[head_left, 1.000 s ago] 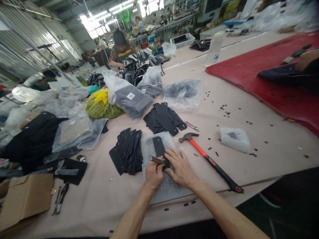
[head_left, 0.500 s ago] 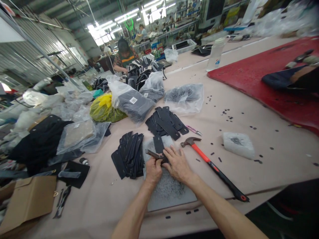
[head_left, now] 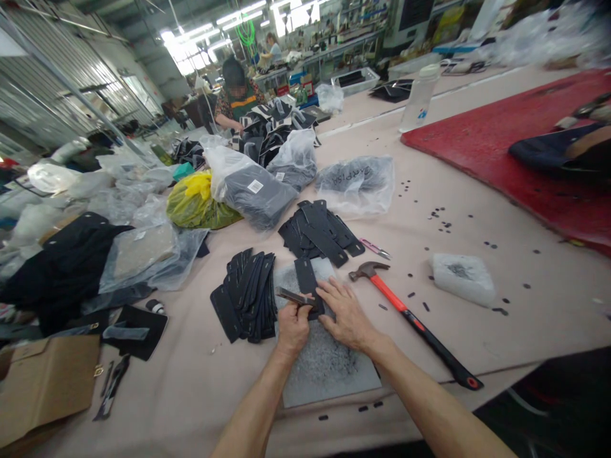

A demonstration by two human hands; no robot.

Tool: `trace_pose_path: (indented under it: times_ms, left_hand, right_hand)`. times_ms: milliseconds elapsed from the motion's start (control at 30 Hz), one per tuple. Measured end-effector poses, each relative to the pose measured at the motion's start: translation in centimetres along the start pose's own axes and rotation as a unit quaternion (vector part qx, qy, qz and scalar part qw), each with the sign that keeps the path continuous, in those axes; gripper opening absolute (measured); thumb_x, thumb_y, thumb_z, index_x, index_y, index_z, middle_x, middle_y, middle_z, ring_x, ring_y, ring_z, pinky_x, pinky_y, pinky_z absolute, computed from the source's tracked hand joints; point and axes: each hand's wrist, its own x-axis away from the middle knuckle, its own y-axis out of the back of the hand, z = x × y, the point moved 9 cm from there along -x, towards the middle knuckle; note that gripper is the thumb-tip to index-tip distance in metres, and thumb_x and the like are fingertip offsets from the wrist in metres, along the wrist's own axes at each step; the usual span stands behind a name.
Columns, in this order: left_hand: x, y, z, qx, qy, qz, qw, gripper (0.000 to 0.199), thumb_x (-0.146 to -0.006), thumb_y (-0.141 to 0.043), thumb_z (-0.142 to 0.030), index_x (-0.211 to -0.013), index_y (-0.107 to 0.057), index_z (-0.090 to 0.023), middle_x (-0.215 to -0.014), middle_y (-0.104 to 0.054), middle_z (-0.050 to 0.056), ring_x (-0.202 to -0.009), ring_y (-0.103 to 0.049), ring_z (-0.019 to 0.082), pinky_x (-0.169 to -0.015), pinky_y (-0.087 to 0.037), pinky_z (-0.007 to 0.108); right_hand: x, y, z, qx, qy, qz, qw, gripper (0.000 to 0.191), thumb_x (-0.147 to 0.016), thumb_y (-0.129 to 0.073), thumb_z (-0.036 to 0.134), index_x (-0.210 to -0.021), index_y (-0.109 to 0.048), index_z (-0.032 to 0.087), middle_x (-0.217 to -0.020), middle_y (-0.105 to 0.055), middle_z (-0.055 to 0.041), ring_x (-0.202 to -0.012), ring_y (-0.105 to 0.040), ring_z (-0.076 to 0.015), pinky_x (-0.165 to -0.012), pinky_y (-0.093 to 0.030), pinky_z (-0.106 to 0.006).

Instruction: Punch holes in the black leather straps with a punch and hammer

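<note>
My left hand (head_left: pixel 293 331) is closed around a metal punch (head_left: pixel 292 295), held tilted over a black strip (head_left: pixel 305 275) with a slot near its far end. The strip lies on a grey-white board (head_left: pixel 329 375) covered in dark marks. Fingers extended, my right hand (head_left: pixel 347 315) rests flat at the strip's right edge and on the board. The punch's working end is hard to make out. To the right lies a claw hammer (head_left: pixel 413 321) with a red and black handle. Black strips form a fanned stack (head_left: pixel 244 298) on the left and a loose pile (head_left: pixel 317 232) beyond the board.
Pink thread snips (head_left: pixel 375 249) lie behind the hammer. A white block (head_left: pixel 463 278) and small black offcuts are scattered at right, near a red mat (head_left: pixel 515 146). Bagged parts (head_left: pixel 255 191) sit at the back, where another person (head_left: pixel 236 95) works. A cardboard box (head_left: pixel 52 388) stands left.
My right hand has drawn slightly away from the punch, its thumb now apart from my left hand. The punch has shifted a little on the strip. The camera view has moved slightly.
</note>
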Motion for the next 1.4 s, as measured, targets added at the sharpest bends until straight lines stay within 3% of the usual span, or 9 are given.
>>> trace_pose_path:
  times_ms: [400, 500, 633, 767, 900, 1000, 1100, 1267, 1400]
  left_hand:
    - [0.5, -1.4, -0.8, -0.103, -0.094, 0.017, 0.990, 0.027, -0.086, -0.048, -0.010, -0.104, -0.066, -0.019, -0.105, -0.072, 0.008, -0.100, -0.067, 0.022, -0.093, -0.055, 0.038]
    - [0.4, -1.5, -1.0, -0.118, -0.089, 0.026, 0.989, 0.024, -0.085, -0.049, -0.010, -0.101, -0.064, -0.020, -0.099, -0.071, 0.007, -0.095, -0.067, 0.022, -0.089, -0.055, 0.037]
    - [0.4, -1.3, -1.5, -0.148, -0.080, 0.025, 0.985, 0.018, -0.083, -0.052, -0.009, -0.092, -0.063, -0.020, -0.088, -0.069, 0.007, -0.088, -0.066, 0.022, -0.082, -0.054, 0.035]
    - [0.2, -1.2, -2.6, -0.156, -0.094, 0.035, 0.983, 0.016, -0.082, -0.052, -0.007, -0.087, -0.060, -0.020, -0.083, -0.067, 0.006, -0.084, -0.065, 0.022, -0.080, -0.052, 0.033]
    - [0.2, -0.9, -3.1, -0.150, -0.094, 0.033, 0.984, 0.017, -0.081, -0.052, -0.006, -0.085, -0.059, -0.020, -0.081, -0.067, 0.005, -0.081, -0.065, 0.021, -0.075, -0.051, 0.031]
    - [0.2, -0.9, -2.9, -0.145, -0.079, 0.034, 0.986, 0.016, -0.081, -0.052, -0.007, -0.083, -0.059, -0.021, -0.077, -0.067, 0.003, -0.075, -0.065, 0.019, -0.069, -0.049, 0.029]
    - [0.2, -1.0, -2.6, -0.148, -0.073, 0.038, 0.986, 0.015, -0.082, -0.052, -0.008, -0.081, -0.058, -0.022, -0.073, -0.066, 0.002, -0.072, -0.065, 0.018, -0.066, -0.048, 0.027]
    - [0.2, -1.0, -2.3, -0.154, -0.073, 0.040, 0.985, 0.014, -0.083, -0.052, -0.009, -0.083, -0.057, -0.022, -0.075, -0.068, 0.002, -0.073, -0.066, 0.019, -0.066, -0.048, 0.028]
    - [0.3, -1.0, -2.2, -0.153, -0.081, 0.032, 0.984, 0.015, -0.083, -0.052, -0.009, -0.083, -0.057, -0.023, -0.075, -0.068, 0.002, -0.072, -0.066, 0.019, -0.065, -0.048, 0.029]
  right_hand:
    - [-0.1, 0.0, 0.3, 0.003, 0.015, 0.008, 1.000, 0.061, -0.081, -0.055, 0.027, -0.140, -0.045, 0.018, -0.152, -0.037, -0.0098, -0.143, -0.022, -0.0315, -0.111, -0.024, -0.056]
    - [0.7, 2.7, -0.9, 0.013, -0.004, -0.062, 0.998, 0.049, -0.085, -0.051, 0.028, -0.133, -0.050, 0.016, -0.144, -0.045, -0.0133, -0.135, -0.036, -0.0304, -0.109, -0.031, -0.051]
    - [5.0, 8.4, -5.8, 0.131, -0.141, -0.178, 0.965, 0.040, -0.088, -0.047, 0.031, -0.122, -0.055, 0.012, -0.124, -0.055, -0.0202, -0.115, -0.050, -0.0337, -0.098, -0.040, -0.049]
    - [9.2, 9.2, -10.8, 0.164, -0.243, -0.076, 0.953, 0.023, -0.084, -0.047, 0.036, -0.093, -0.057, 0.018, -0.089, -0.059, -0.0142, -0.083, -0.057, -0.0312, -0.071, -0.046, -0.044]
    - [11.1, 6.7, -12.6, -0.107, -0.361, 0.004, 0.927, 0.012, -0.074, -0.052, 0.034, -0.073, -0.045, 0.024, -0.067, -0.050, -0.0020, -0.060, -0.052, -0.0196, -0.054, -0.043, -0.032]
    - [10.5, 4.9, -9.8, -0.317, -0.411, 0.070, 0.852, 0.017, -0.073, -0.052, 0.038, -0.076, -0.044, 0.023, -0.063, -0.046, 0.0030, -0.046, -0.044, -0.0116, -0.043, -0.037, -0.024]
    - [9.0, 7.2, -5.8, -0.397, -0.421, 0.040, 0.814, 0.025, -0.079, -0.048, 0.048, -0.079, -0.042, 0.023, -0.059, -0.039, 0.0077, -0.037, -0.031, -0.0079, -0.035, -0.026, -0.020]
    - [5.6, 18.3, 2.1, -0.169, -0.198, -0.140, 0.955, 0.038, -0.091, -0.038, 0.059, -0.081, -0.048, 0.024, -0.054, -0.043, 0.0056, -0.042, -0.041, -0.0126, -0.040, -0.031, -0.025]
    - [5.4, 19.4, 6.8, 0.062, -0.032, -0.131, 0.989, 0.033, -0.095, -0.039, 0.049, -0.074, -0.048, 0.025, -0.050, -0.048, 0.0033, -0.041, -0.045, -0.0142, -0.044, -0.025, -0.028]
